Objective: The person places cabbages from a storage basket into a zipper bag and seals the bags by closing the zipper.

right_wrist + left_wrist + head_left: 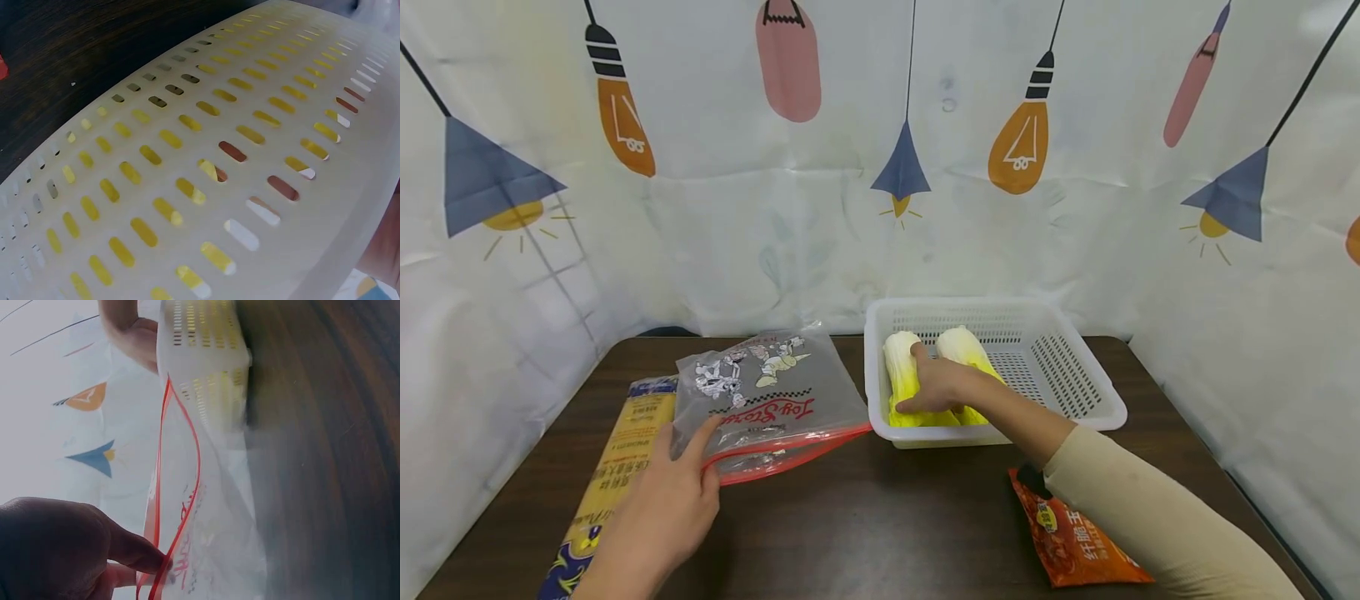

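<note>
Backdrop is a thin white curtain (715, 233) printed with lamps and bulbs, wrapped round three sides of a dark wood-grain table (865, 517). From my seat, left to right:

Far left, a flat yellow and blue printed packet (613, 467) lies lengthwise, partly under the zip bag. My left hand (658, 517) is over it, with the thumb and fingers pinching the near corner of the zip bag (767, 392). The bag is clear soft plastic with cartoon print, red script and a red zip strip. The left wrist view shows the mouth gaping, the two red strips bowed apart, and a fingertip (140, 553) on the edge.

Just right of the bag, touching its edge, is a white rectangular plastic basket (1075, 367) with slotted walls and floor. Two Chinese cabbages (904, 375) lie side by side at its left end, pale white at the far tips and yellow-green near me. My right hand (942, 385) rests on top of them, fingers curled round the left one. The right wrist view shows only the slotted wall, with yellow behind the holes.

Near right edge, a glossy orange snack pouch (1071, 542) lies flat, partly under my beige sleeve (1150, 517).
</note>
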Demonstrator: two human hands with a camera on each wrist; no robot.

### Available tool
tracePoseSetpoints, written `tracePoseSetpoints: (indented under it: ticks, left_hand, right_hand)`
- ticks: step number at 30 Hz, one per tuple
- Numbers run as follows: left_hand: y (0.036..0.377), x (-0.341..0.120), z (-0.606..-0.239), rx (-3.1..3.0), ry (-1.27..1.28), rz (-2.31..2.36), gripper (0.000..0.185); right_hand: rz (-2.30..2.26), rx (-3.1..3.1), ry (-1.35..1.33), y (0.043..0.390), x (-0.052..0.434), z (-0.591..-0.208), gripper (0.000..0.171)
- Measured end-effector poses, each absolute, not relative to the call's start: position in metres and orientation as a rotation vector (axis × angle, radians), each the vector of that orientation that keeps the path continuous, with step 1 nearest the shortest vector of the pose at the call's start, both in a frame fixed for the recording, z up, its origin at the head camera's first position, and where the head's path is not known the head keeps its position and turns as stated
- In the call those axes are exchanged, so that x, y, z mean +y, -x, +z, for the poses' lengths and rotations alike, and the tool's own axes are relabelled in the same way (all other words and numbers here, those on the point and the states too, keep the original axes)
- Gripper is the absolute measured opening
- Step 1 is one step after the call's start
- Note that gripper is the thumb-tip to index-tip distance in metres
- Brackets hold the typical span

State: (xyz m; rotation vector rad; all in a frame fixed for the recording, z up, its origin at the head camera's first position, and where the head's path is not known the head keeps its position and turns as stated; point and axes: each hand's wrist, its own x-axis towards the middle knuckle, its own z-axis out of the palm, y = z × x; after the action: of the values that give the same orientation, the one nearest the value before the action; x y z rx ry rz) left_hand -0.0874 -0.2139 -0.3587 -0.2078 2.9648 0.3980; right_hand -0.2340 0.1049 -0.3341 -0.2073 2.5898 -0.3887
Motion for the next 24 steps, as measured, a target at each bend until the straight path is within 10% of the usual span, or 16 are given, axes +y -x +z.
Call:
tracePoseSetpoints:
  ticks: [24]
  left_hand:
    - [0.084,-0.236,-0.319,3.306,0.167,0.470,0.052]
  right_hand:
    - [-0.823,2.418,0.050,0.254,0.114,-0.342,0.083]
